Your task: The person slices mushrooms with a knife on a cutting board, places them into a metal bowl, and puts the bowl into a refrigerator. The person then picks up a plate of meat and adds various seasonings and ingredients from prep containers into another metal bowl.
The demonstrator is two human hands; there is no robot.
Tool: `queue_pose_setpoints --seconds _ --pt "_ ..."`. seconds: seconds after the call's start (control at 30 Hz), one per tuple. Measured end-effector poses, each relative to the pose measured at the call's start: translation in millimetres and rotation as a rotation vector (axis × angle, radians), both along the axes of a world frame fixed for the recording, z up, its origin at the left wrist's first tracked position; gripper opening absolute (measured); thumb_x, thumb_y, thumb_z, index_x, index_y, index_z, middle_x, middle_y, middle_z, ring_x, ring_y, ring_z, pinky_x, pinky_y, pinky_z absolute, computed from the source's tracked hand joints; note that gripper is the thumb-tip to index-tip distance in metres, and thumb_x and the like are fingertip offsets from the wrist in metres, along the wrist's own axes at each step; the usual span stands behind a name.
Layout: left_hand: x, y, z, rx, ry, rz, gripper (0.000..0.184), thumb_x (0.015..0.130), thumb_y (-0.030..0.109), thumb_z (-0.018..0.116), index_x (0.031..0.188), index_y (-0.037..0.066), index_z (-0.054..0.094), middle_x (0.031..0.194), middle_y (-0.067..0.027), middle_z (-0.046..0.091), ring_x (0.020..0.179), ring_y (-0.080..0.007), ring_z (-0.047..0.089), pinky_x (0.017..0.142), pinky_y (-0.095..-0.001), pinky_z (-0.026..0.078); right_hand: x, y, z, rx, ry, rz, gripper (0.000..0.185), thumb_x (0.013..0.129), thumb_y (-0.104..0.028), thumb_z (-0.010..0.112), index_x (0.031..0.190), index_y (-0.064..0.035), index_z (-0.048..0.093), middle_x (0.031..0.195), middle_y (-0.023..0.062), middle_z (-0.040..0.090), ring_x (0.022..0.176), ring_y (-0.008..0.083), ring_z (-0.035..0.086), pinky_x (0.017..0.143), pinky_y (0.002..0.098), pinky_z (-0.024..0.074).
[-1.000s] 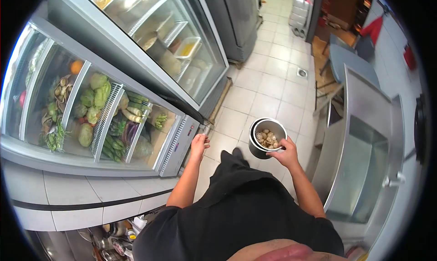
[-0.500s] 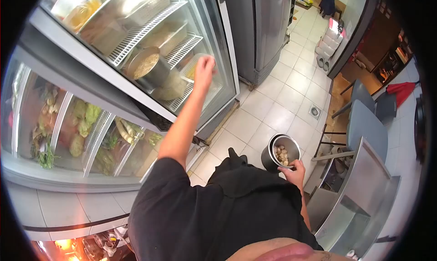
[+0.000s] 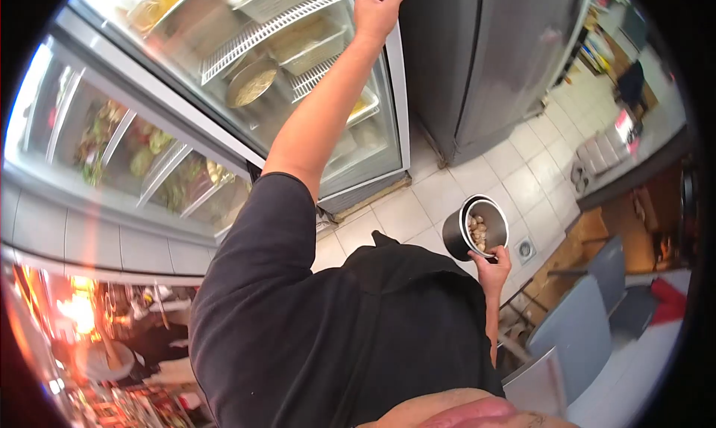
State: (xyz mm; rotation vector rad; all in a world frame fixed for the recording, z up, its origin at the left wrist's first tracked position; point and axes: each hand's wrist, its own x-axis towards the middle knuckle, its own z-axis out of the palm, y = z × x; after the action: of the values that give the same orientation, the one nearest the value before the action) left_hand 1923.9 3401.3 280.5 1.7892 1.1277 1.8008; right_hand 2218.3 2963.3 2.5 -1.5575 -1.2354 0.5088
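My left hand is raised at arm's length, its fingers curled on the right-hand frame of a glass refrigerator door. Through the glass I see a metal pot of pale food on a wire shelf, with clear plastic containers near it. Low on the right, my right hand grips the rim of a deep metal pot. Inside that pot lie several small, rounded, pale brown pieces that look like mushrooms. The pot hangs tilted above the tiled floor.
A second glass-fronted cooler with vegetables stands at left. A tall grey cabinet adjoins the refrigerator. Blue-grey chairs and a floor drain are on the right. Bright flames burn at lower left, near a pan.
My left hand has moved up and right, from in front of the glass to the door's frame. My right hand still holds the pot. The view has turned.
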Motion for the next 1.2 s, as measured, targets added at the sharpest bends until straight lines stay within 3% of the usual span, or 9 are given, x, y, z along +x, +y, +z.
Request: queue_pose_setpoints --seconds 0.1,0.3,0.47,0.53,0.6,0.73,0.9,1.07,1.2 --pt "12 -10 12 0.043 -0.207 0.143 0.043 0.074 0.02 0.077 0.107 -0.004 0.062 0.084 -0.0088 0.068 0.078 -0.0171 0.063 0.075 -0.0316 0.053 59 68 20 0.074 -0.135 0.061 0.04 0.06 -0.012 0.093 0.075 -0.0028 0.056 0.077 0.005 0.056 0.069 0.0173 0.052 0.062 0.0323 0.0436" --pt "31 -100 25 -0.062 -0.287 0.005 0.02 0.081 0.011 0.064 0.097 -0.002 0.062 0.077 -0.0021 0.061 0.067 -0.0085 0.056 0.056 -0.027 0.047 108 229 112 0.266 -0.258 0.145 0.041 0.064 -0.017 0.093 0.075 -0.0018 0.056 0.075 0.0059 0.054 0.067 0.0179 0.05 0.06 0.0321 0.0427" --pt "56 -218 28 -0.025 -0.251 0.084 0.015 0.09 0.015 0.064 0.095 0.001 0.061 0.079 0.0048 0.054 0.075 -0.0041 0.046 0.066 -0.0218 0.038 46 320 214 0.422 -0.191 0.295 0.044 0.068 -0.027 0.091 0.077 -0.0003 0.058 0.077 0.0083 0.058 0.068 0.0202 0.053 0.062 0.0351 0.0452" --pt "60 -260 28 -0.002 -0.274 0.142 0.011 0.093 0.014 0.061 0.094 0.003 0.061 0.081 0.0049 0.054 0.077 -0.0039 0.046 0.069 -0.0213 0.037 0 339 248 0.593 -0.222 0.384 0.042 0.075 -0.032 0.088 0.079 -0.0011 0.059 0.069 0.0033 0.053 0.066 0.0108 0.046 0.061 0.0277 0.0416" --pt "63 -298 26 0.034 -0.412 0.162 0.009 0.094 0.012 0.061 0.091 0.003 0.059 0.078 0.0051 0.052 0.073 -0.003 0.044 0.064 -0.0219 0.037 -54 357 278 0.516 -0.137 0.525 0.048 0.07 -0.04 0.088 0.079 -0.0014 0.061 0.079 0.0108 0.064 0.07 0.0228 0.059 0.067 0.0346 0.0488" --pt "65 -366 18 0.18 -0.664 0.255 0.008 0.096 0.011 0.056 0.099 0.006 0.06 0.085 0.0063 0.054 0.077 -0.0025 0.045 0.069 -0.0197 0.036 -180 371 333 0.511 -0.142 0.794 0.054 0.071 -0.054 0.083 0.079 -0.0038 0.066 0.079 0.0146 0.069 0.074 0.0244 0.067 0.067 0.0343 0.0513" --pt "49 -431 26 0.303 -0.709 0.366 0.024 0.099 0.021 0.046 0.113 0.003 0.055 0.101 -0.0057 0.064 0.093 -0.0147 0.061 0.083 -0.0287 0.047 -340 398 370 0.463 -0.251 0.964 0.071 0.074 -0.072 0.068 0.101 -0.007 0.068 0.097 0.0168 0.073 0.098 0.0348 0.069 0.084 0.0445 0.0526" --pt "11 -470 12 0.445 -0.67 0.507 0.039 0.105 0.027 0.035 0.127 0.002 0.054 0.122 -0.0101 0.064 0.112 -0.0221 0.062 0.098 -0.0363 0.048 -451 408 388 0.41 -0.35 0.924 0.068 0.077 -0.068 0.069 0.114 -0.0113 0.066 0.114 0.0177 0.07 0.111 0.035 0.065 0.092 0.0455 0.0506" --pt "-9 -492 12 0.439 -0.673 0.56 0.04 0.106 0.029 0.032 0.126 0.004 0.056 0.119 -0.0104 0.065 0.106 -0.0218 0.064 0.09 -0.0368 0.052 -512 428 381 0.445 -0.191 0.813 0.055 0.083 -0.036 0.071 0.134 -0.0212 0.057 0.118 0.0181 0.068 0.114 0.0345 0.064 0.096 0.0448 0.0502"
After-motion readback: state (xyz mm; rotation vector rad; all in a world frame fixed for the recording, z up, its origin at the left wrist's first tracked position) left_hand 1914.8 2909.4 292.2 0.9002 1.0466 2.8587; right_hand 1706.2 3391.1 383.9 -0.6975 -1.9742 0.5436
